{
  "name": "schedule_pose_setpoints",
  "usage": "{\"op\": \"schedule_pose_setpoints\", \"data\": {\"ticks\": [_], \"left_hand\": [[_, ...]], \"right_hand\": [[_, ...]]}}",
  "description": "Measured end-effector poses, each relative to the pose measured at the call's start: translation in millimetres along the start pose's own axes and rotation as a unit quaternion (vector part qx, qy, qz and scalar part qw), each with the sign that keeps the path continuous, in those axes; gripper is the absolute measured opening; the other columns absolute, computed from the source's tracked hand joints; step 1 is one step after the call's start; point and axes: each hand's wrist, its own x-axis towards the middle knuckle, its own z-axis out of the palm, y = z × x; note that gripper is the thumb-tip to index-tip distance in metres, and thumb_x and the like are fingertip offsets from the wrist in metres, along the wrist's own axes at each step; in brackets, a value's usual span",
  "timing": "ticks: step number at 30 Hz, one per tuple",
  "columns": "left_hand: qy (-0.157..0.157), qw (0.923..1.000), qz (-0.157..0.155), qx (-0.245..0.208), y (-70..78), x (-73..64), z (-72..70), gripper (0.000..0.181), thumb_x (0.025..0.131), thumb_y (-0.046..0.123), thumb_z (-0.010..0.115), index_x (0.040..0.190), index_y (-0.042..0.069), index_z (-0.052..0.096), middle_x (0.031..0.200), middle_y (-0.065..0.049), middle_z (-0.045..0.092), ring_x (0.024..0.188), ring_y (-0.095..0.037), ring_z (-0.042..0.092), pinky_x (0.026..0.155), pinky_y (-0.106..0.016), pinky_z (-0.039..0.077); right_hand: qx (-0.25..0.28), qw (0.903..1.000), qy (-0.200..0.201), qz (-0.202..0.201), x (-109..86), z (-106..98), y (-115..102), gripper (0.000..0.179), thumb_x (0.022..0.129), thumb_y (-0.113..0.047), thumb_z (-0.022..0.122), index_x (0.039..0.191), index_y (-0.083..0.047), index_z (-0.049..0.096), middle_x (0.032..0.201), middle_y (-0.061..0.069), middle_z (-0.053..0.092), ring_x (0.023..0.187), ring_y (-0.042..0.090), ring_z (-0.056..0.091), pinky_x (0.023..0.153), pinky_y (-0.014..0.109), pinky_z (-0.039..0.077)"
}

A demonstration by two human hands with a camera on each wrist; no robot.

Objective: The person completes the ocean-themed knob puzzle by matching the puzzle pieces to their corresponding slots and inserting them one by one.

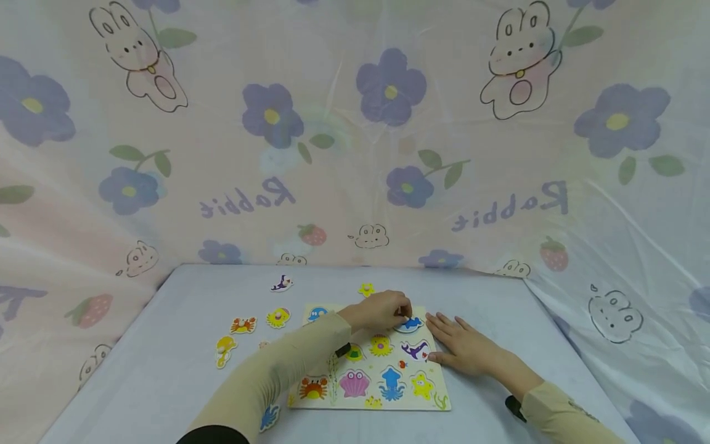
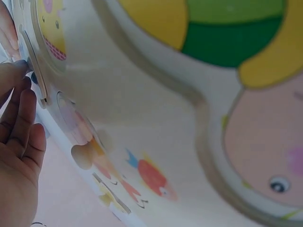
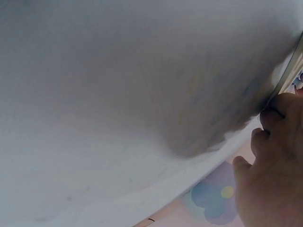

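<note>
A flat puzzle board with sea-animal pictures lies on the table. My left hand reaches over its upper right part and pinches the knob of a blue sea-animal puzzle piece. In the left wrist view that puzzle piece appears edge-on and tilted against the board, thumb and fingertips at its knob. Whether it sits inside its recess I cannot tell. My right hand lies at the board's right edge, fingers extended and touching it. The right wrist view shows fingertips of the right hand against the board's edge.
Left of the board lie loose pieces: a crab, a yellow fish, a yellow seahorse and a blue squid, partly behind the sleeve. Farther back are a purple piece and a yellow star. A patterned curtain hangs behind.
</note>
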Motion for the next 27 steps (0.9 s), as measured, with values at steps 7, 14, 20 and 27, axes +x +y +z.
{"op": "schedule_pose_setpoints", "data": {"ticks": [7,14,20,27], "left_hand": [[-0.003,0.9999,-0.004,-0.012,-0.3,1.9,-0.6,0.007,0.101,0.025,0.071,0.108,0.023,0.072,0.095,0.014,0.059,0.085,-0.003,0.055,0.078,-0.018,0.047],[-0.001,0.9998,0.001,-0.020,-1.8,1.4,1.2,0.006,0.101,0.026,0.071,0.107,0.023,0.072,0.094,0.014,0.060,0.083,-0.003,0.055,0.075,-0.018,0.048],[-0.005,0.9999,0.005,-0.014,1.2,1.0,1.8,0.008,0.101,0.025,0.070,0.108,0.021,0.072,0.094,0.013,0.060,0.082,-0.003,0.055,0.075,-0.017,0.047],[-0.003,0.9999,-0.003,-0.009,4.7,0.8,2.0,0.008,0.101,0.025,0.071,0.108,0.021,0.071,0.093,0.013,0.060,0.082,-0.004,0.055,0.075,-0.017,0.047]], "right_hand": [[0.001,1.0000,-0.002,0.004,-1.0,-2.0,1.8,0.087,0.102,-0.066,0.049,0.161,-0.003,0.035,0.168,0.013,0.030,0.155,0.040,0.026,0.122,0.065,0.018],[-0.004,1.0000,-0.002,-0.003,0.1,-0.6,0.7,0.085,0.103,-0.064,0.049,0.161,-0.004,0.035,0.168,0.013,0.030,0.154,0.040,0.026,0.122,0.064,0.019],[-0.002,1.0000,-0.002,-0.005,-0.5,-2.6,-1.2,0.084,0.103,-0.063,0.049,0.160,-0.003,0.036,0.168,0.013,0.031,0.154,0.040,0.027,0.121,0.065,0.019],[-0.002,1.0000,-0.003,-0.004,-2.0,-2.6,-0.7,0.085,0.102,-0.063,0.050,0.159,-0.002,0.037,0.168,0.014,0.031,0.154,0.040,0.027,0.121,0.065,0.020]]}}
